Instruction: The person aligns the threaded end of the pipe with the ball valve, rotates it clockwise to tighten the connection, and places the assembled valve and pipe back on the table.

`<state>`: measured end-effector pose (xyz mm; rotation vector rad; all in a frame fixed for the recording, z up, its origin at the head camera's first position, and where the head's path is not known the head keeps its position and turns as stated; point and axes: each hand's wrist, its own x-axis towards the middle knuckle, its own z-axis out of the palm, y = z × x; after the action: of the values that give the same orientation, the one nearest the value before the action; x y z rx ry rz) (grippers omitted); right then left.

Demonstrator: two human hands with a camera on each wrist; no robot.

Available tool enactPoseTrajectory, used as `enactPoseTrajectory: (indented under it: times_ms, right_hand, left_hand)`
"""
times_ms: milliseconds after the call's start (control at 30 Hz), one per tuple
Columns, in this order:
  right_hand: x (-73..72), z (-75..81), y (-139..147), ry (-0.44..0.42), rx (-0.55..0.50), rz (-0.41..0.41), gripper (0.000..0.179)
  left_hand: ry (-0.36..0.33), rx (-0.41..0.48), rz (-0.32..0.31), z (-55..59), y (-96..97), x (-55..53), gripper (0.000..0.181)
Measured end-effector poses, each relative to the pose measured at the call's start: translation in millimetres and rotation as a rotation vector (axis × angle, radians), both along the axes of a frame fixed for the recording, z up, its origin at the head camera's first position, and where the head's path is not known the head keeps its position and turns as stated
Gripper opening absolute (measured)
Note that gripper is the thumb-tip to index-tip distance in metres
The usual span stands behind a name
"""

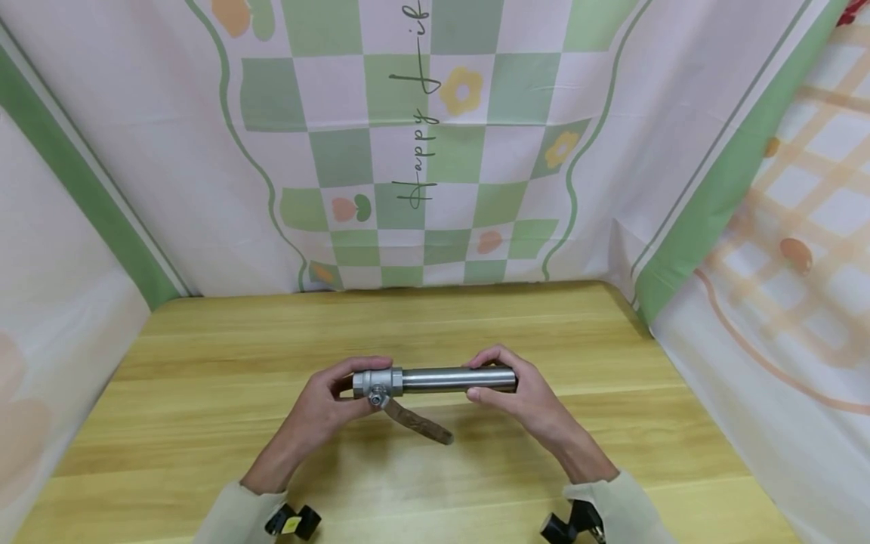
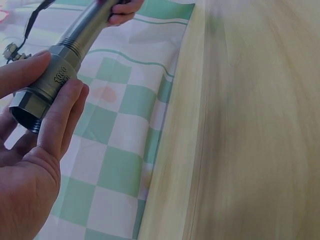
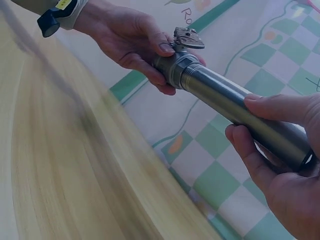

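Above a wooden counter (image 1: 381, 325), a person's left hand (image 1: 318, 412) has its grip closed around a metal valve (image 1: 377, 380) with a slanting lever (image 1: 418, 423); the right hand (image 1: 533, 397) has its grip around the free end of the attached metal pipe (image 1: 435, 380).

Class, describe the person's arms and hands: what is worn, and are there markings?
The left hand and right hand wear no gloves. Pale off-white sleeves cover both forearms. Each wrist carries a small black device; the left one has a yellow label.
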<state>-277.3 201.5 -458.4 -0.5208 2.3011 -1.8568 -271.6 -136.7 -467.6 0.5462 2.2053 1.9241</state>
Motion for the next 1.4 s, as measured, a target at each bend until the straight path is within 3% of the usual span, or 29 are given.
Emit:
enactPoseTrajectory:
  times_ms: [467, 867, 1400]
  right_hand:
    - [1.3, 0.1, -4.5, 0.01, 0.036, -0.063, 0.034]
    - [-0.5, 3.8, 1.9, -0.01, -0.09, 0.084, 0.041]
    - [0.4, 1.5, 2.4, -0.014, -0.029, 0.033, 0.037]
  left_hand:
    - [0.016, 0.008, -0.003, -0.9, 0.3, -0.4, 0.055]
    - [-0.003, 0.001, -0.005, -1.0, 1.1, -0.5, 0.055]
    - [0.005, 0.007, -0.004, 0.0, 0.8, 0.8, 0.055]
